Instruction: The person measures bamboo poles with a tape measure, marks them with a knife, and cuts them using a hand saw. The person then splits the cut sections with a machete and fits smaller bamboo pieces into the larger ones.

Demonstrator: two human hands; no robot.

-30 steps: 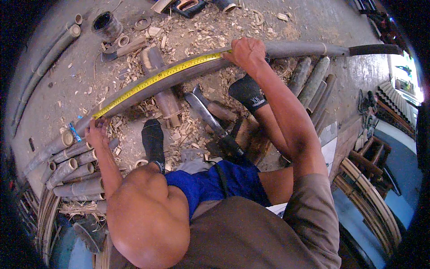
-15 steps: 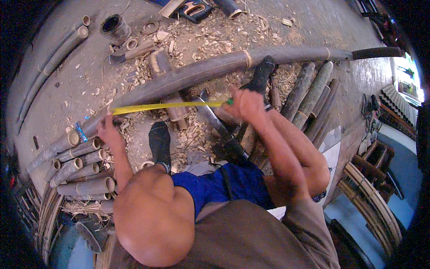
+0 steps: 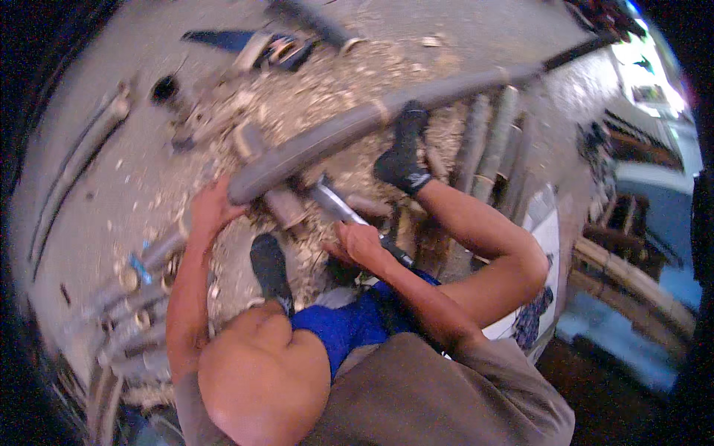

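Note:
A thick grey-brown bamboo pole (image 3: 320,145) slants across the workspace. My left hand (image 3: 212,213) is closed round its near left end, with the thumb low against it. In front of my body, my right hand (image 3: 361,241) looks curled, over a tool with a bright metal shaft and a black handle (image 3: 335,202). Blur hides what its fingers hold. No yellow tape shows. Under the pole lies a shorter bamboo piece (image 3: 284,208). My socked right foot (image 3: 403,149) is beside the pole, and my left foot (image 3: 269,260) rests among shavings.
Several bamboo lengths (image 3: 141,323) are stacked at the left, and more (image 3: 487,145) lie at the right. A handsaw (image 3: 286,52) and a dark tube (image 3: 316,22) are at the far side. Wood chips (image 3: 320,89) cover the floor. Two long poles (image 3: 82,160) lie far left.
The yellow tape stretched between my hands is gone from view. My right hand has come down and inward. My left hand now grips the pole's end, which stands apart from the piece beside it.

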